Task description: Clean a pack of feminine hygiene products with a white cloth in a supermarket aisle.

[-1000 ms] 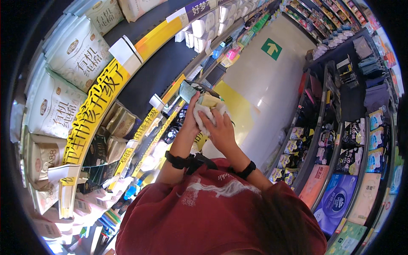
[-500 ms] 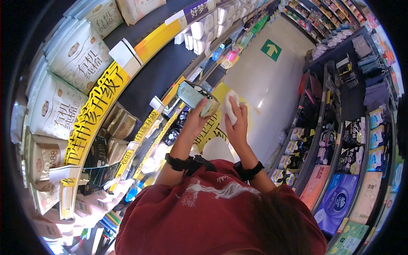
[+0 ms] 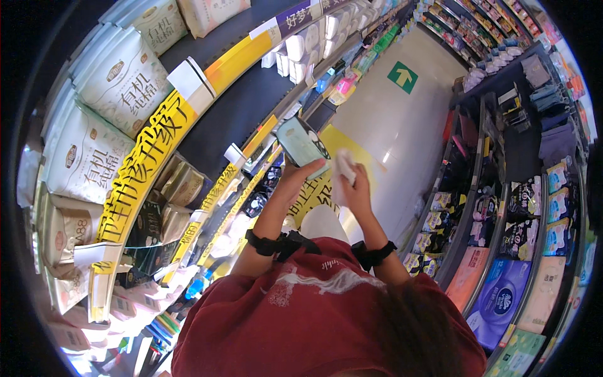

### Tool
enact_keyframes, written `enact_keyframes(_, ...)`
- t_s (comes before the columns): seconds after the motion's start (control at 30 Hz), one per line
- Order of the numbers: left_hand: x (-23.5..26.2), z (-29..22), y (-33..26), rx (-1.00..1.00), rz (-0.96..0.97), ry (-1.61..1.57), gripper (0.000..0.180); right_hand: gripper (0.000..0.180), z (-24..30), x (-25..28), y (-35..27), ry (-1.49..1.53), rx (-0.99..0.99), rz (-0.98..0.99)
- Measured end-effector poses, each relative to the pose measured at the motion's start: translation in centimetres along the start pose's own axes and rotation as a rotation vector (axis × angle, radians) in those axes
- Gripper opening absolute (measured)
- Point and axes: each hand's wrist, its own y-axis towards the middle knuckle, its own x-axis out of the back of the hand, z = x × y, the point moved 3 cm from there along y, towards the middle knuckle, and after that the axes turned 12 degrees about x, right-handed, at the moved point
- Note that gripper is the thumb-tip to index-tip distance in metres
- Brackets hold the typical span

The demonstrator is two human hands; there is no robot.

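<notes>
My left hand (image 3: 298, 176) is closed round the near end of a pale green box-shaped package (image 3: 298, 139) with a dark patterned side. The package is tilted out in front of me, beside the left shelving. Close to its right, my right hand (image 3: 356, 188) grips a soft white cloth (image 3: 343, 171), bunched up and hanging a little below the fingers. A small gap shows between cloth and package. Both wrists wear black bands.
Shelves with a yellow printed strip (image 3: 146, 151) curve along my left, holding white-and-green packs (image 3: 88, 154) and a dark bare board (image 3: 232, 113). On the right, racks hold dark packets (image 3: 521, 235) and a purple pack (image 3: 499, 301). A pale floor (image 3: 370, 119) with a green arrow sign (image 3: 402, 77) runs ahead.
The package in my left hand has turned, showing more of its plain green face, and shifted slightly right. My right hand and the cloth have dropped a little toward me.
</notes>
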Motion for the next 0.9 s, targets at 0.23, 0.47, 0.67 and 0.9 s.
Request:
enact_keyframes(0.23, -0.6, -0.5, -0.5, -0.167, -0.118, 0.465, 0.098, 0.044, 9.3, 4.4, 6.3, 0.064, 0.219, -0.087)
enact_keyframes(0.47, -0.6, -0.7, -0.5, -0.189, -0.155, 0.609, 0.108, 0.056, 10.3, 1.7, 5.1, -0.319, 0.422, 0.189)
enact_keyframes(0.67, 1.3, -0.6, -0.1, -0.227, -0.199, 0.607, 0.103, 0.05, 7.3, 1.2, 2.6, -0.145, 0.343, 0.277)
enact_keyframes(0.9, 2.2, -0.5, 0.5, -0.106, -0.155, 0.573, 0.105, 0.041, 5.1, 3.4, 3.2, -0.177, 0.143, 0.221)
